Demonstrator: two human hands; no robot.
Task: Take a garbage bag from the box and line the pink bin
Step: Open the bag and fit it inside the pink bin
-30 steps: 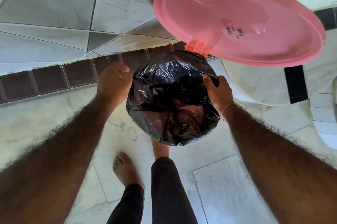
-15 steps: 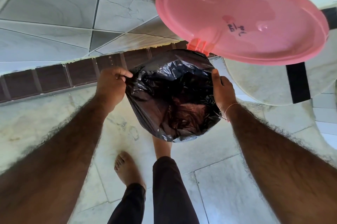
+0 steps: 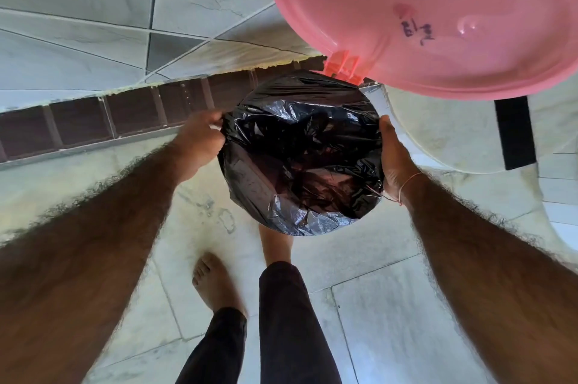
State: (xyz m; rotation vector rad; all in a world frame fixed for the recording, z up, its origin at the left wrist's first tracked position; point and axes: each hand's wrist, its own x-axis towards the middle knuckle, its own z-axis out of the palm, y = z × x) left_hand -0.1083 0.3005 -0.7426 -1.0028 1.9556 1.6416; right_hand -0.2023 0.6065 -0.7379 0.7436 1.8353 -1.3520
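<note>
Bag: the black garbage bag (image 3: 301, 152) sits in the pink bin, below the open lid (image 3: 438, 8).
Left hand (image 3: 197, 142): at 9 o'clock, pinches the bag edge.
Right hand (image 3: 395, 158): at 3 o'clock, fingers hidden, cannot tell.
Done: bag is in.
Left: tidy the edge, I think.

Garbage bag (image 3: 300, 152): showing glossy black, reddish where thin. Bin lid (image 3: 438, 14): showing translucent pink, bearing dark handwritten marks; hinge (image 3: 342, 66) showing brighter coral. Floor (image 3: 391, 305): showing pale grey marbled tiles. Skirting band (image 3: 125, 114): showing dark brown tiles. Trousers (image 3: 287, 321): showing black.
</note>
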